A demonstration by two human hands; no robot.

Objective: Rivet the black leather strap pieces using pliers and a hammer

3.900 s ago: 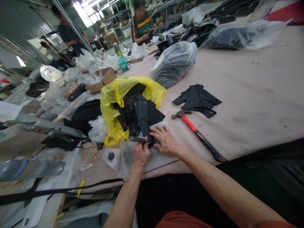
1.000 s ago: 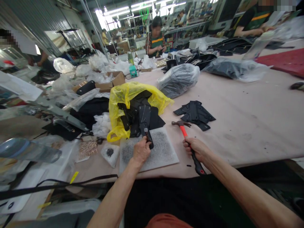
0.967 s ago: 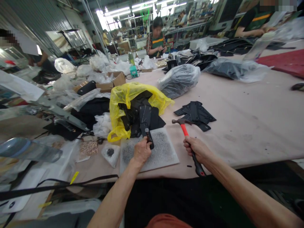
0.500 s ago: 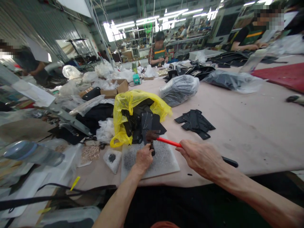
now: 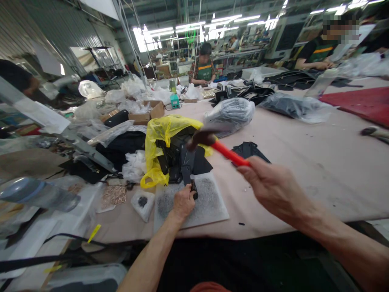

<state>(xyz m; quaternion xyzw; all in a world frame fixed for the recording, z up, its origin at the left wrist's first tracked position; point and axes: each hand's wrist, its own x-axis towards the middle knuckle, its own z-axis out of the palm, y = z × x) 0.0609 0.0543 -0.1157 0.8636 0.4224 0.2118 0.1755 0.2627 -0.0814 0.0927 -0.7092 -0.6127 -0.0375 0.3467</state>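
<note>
My right hand (image 5: 275, 184) is closed round the red handle of a hammer (image 5: 227, 152), whose dark, motion-blurred head is raised above the board. My left hand (image 5: 183, 201) grips a short dark punch (image 5: 193, 188) with a pale metal top, held roughly upright over a white board (image 5: 212, 207) speckled with dark marks. Its lower end is partly hidden by my fingers. Black flat pieces (image 5: 189, 156) lie at the board's far edge, spilling from a yellow plastic bag (image 5: 152, 134). Another pile of black pieces (image 5: 247, 150) sits beyond the hammer, partly covered by it.
Left of the board are a white block with a round hole (image 5: 145, 219), a heap of small metal bits (image 5: 114, 196) and a large clear bottle (image 5: 39, 194). Bagged grey goods (image 5: 234, 111) lie farther back. A slanted metal post (image 5: 82, 148) stands left. Other people work across the table.
My right hand has lifted the hammer up off the punch and shifted slightly right. My left hand has stayed nearly still with the punch on the board.
</note>
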